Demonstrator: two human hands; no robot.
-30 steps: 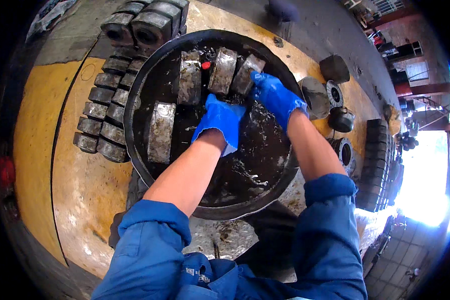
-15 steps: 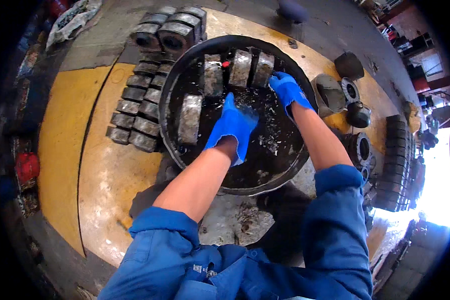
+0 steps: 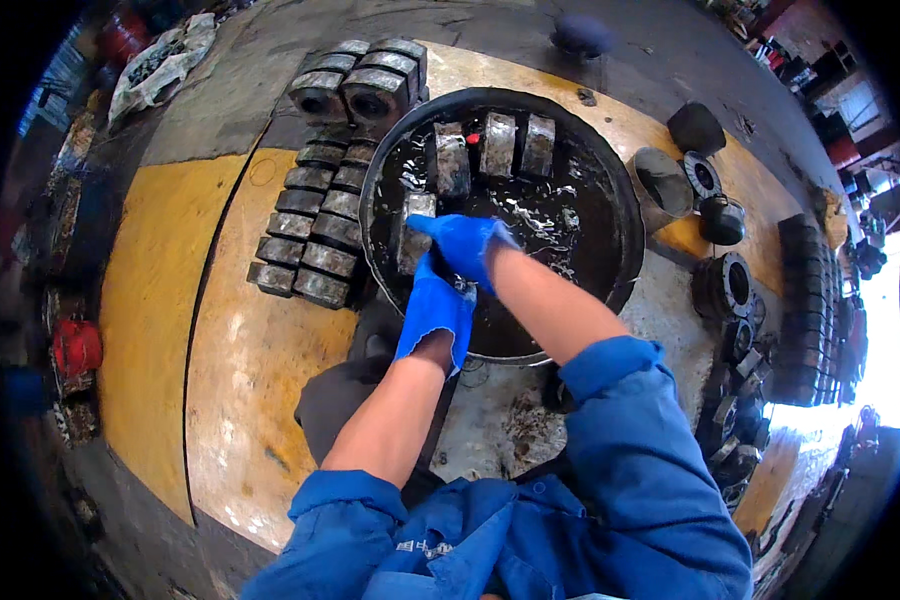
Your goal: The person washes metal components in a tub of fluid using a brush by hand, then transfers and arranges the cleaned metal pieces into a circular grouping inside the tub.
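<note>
1. Fingers: one gloved tip of the right hand (image 3: 465, 245) is laid across the top face of the curved metal block (image 3: 413, 245); its other fingers are hidden, closure cannot be told.
2. Left hand (image 3: 438, 305) is tucked under the right, near the block's lower end; its fingers are covered, grip cannot be told.
3. Block is located at the left side of the round dark pan (image 3: 627, 222), apart from the others.
4. Wet, slick surface is likely; hold is probably best made on opposite side faces, with weight shared by both hands.
5. Crossed wrists should be watched; fingers should be kept from being pinched between block and pan wall.
6. Slow, level handling is advised, so that splashing of the dark liquid (image 3: 530, 250) is limited.
7. Versus half a second ago: right hand has been moved off the rightmost of three upper blocks (image 3: 498, 145), left hand off the pan's middle; both are now brought to this block.
8. The three upper blocks and red bit (image 3: 474, 139) are left in place; view is shifted.
</note>
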